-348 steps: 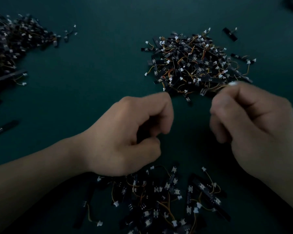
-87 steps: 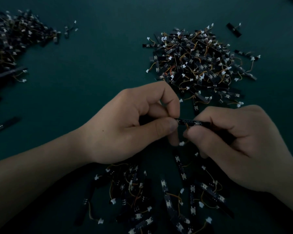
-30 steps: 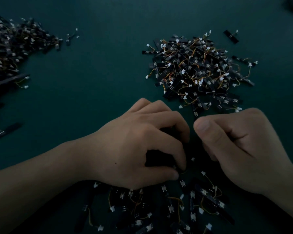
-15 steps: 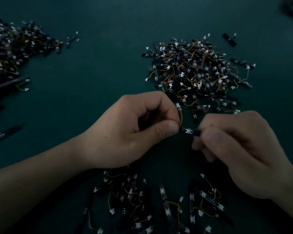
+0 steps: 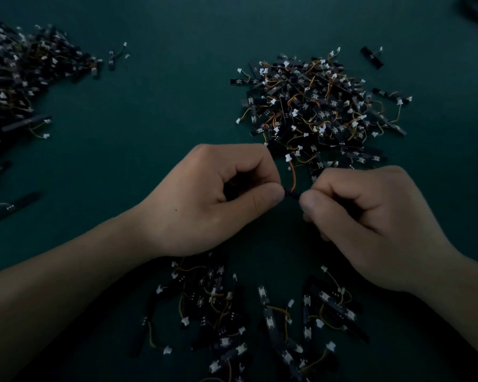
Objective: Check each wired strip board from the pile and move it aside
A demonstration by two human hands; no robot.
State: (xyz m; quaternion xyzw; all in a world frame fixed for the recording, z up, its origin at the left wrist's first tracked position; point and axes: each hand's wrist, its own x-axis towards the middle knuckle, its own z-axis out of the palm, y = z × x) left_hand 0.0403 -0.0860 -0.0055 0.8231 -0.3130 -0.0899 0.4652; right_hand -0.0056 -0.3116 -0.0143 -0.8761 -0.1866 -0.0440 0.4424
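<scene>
Now: left hand (image 5: pixel 215 199) and right hand (image 5: pixel 370 216) are pinching one strip board (image 5: pixel 292 193) between them, over the table (image 5: pixel 155 119) | Done: a small group (image 5: pixel 260 321) is lying near, probably checked | Left: the big pile (image 5: pixel 315 106) at far right is waiting.
</scene>
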